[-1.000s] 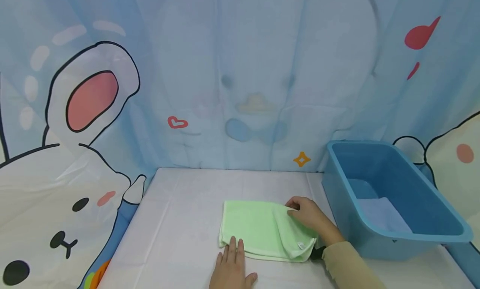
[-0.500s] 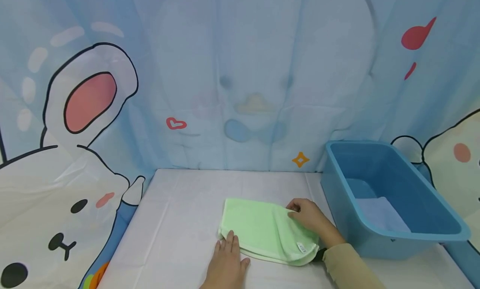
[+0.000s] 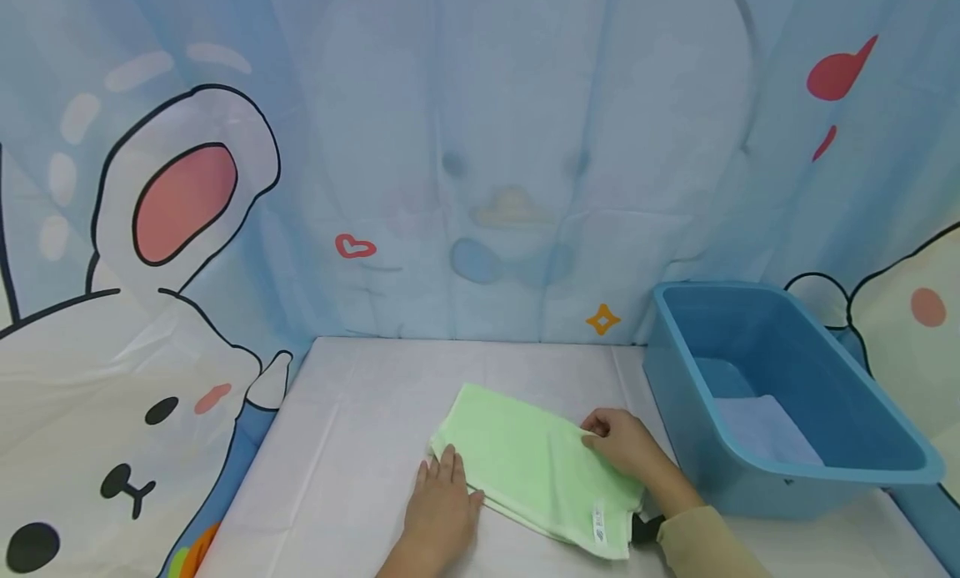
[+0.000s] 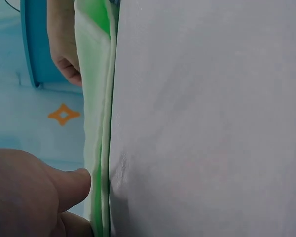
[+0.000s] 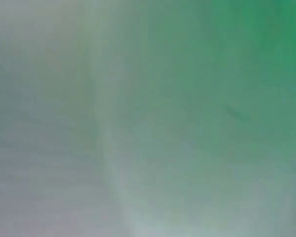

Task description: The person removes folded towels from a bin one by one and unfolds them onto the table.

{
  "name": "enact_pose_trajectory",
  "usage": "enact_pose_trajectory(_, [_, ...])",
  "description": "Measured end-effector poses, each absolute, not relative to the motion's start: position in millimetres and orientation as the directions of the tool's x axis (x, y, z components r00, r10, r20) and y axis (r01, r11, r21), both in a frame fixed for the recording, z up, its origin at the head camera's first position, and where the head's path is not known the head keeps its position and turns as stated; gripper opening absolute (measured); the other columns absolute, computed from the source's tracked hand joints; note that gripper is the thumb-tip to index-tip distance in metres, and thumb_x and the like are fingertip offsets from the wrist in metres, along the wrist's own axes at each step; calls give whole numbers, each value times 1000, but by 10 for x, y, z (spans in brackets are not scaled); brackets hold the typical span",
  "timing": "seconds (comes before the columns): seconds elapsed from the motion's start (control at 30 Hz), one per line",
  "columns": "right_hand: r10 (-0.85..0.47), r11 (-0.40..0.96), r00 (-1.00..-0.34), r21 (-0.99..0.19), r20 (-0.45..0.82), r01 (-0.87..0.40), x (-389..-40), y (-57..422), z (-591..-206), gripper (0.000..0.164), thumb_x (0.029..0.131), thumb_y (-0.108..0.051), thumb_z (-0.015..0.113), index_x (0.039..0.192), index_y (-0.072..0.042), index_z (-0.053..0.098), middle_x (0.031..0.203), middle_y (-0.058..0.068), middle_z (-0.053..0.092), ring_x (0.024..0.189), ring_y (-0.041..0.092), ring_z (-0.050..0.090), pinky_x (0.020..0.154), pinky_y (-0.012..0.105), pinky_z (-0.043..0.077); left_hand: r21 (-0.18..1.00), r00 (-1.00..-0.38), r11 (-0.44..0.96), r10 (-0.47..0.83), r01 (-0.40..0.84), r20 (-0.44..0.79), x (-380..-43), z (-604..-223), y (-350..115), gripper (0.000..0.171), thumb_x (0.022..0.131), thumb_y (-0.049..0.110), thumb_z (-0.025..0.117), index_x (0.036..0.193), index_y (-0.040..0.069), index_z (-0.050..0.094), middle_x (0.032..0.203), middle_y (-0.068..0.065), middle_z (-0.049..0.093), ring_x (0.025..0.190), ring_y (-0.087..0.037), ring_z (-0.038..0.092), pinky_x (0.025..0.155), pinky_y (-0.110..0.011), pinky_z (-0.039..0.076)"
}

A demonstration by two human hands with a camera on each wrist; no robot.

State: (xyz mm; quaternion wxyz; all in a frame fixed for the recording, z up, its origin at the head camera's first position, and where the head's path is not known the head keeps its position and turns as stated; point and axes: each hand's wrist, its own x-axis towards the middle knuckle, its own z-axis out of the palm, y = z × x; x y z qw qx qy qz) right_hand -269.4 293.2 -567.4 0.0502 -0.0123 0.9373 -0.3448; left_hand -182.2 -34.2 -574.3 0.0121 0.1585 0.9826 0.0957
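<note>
A light green towel (image 3: 525, 461), folded in layers, lies at an angle on the white-covered table, with a small white label (image 3: 598, 524) near its closest corner. My left hand (image 3: 441, 507) rests at its left end, fingers fairly straight along the edge and thumb by the near side. In the left wrist view that thumb (image 4: 74, 187) meets the layered towel edge (image 4: 101, 123). My right hand (image 3: 626, 449) has curled fingers and pinches the towel's far right edge. The right wrist view is a blur of green cloth (image 5: 202, 113).
A blue plastic tub (image 3: 787, 486) stands to the right, close to my right forearm, with a pale cloth (image 3: 768, 428) inside. Behind the table (image 3: 360, 444) hangs a light blue curtain (image 3: 510, 144) with cartoon prints.
The towel has turned clockwise, its near right corner swinging toward me and its label showing more. My left hand has slid left and slightly forward; my right hand has shifted slightly right and nearer.
</note>
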Motion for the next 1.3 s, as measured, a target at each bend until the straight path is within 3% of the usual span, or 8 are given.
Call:
enact_pose_trajectory(0.33, [7, 732, -994, -676, -111, 80, -2511, 2884, -5673, 7, 97, -14, 79, 102, -11, 76, 94, 2, 69, 87, 17, 59, 74, 31, 48, 116, -943, 936, 330, 331, 27, -2009, -5707, -422, 68, 110, 42, 56, 154, -10, 50, 168, -27, 44, 153, -44, 48, 126, -58, 39])
enact_pose_trajectory(0.6, [26, 718, -989, -686, -143, 118, -2423, 2856, -5687, 6, 95, -13, 80, 100, -12, 76, 92, 2, 69, 86, 18, 59, 74, 32, 48, 185, -935, 918, 354, 351, 18, -2163, -5680, -514, 66, 112, 40, 54, 155, -10, 48, 170, -25, 41, 156, -46, 44, 128, -60, 35])
enact_pose_trajectory(0.87, [44, 694, -984, -704, -170, 153, -2259, 2740, -5660, 7, 93, -10, 81, 97, -9, 76, 88, 2, 68, 84, 18, 58, 73, 33, 47, 177, -923, 908, 385, 380, 7, -2331, -5689, -602, 63, 111, 35, 57, 157, -7, 48, 170, -23, 42, 155, -46, 44, 129, -56, 36])
enact_pose_trajectory(1.3, [58, 671, -975, -715, -214, 197, -1982, 2528, -5656, 12, 91, -10, 83, 96, -9, 72, 86, 2, 65, 81, 18, 57, 70, 32, 48, 296, -891, 863, 449, 410, -74, -2607, -5639, -768, 61, 114, 29, 54, 164, -2, 40, 176, -17, 33, 163, -40, 32, 133, -54, 28])
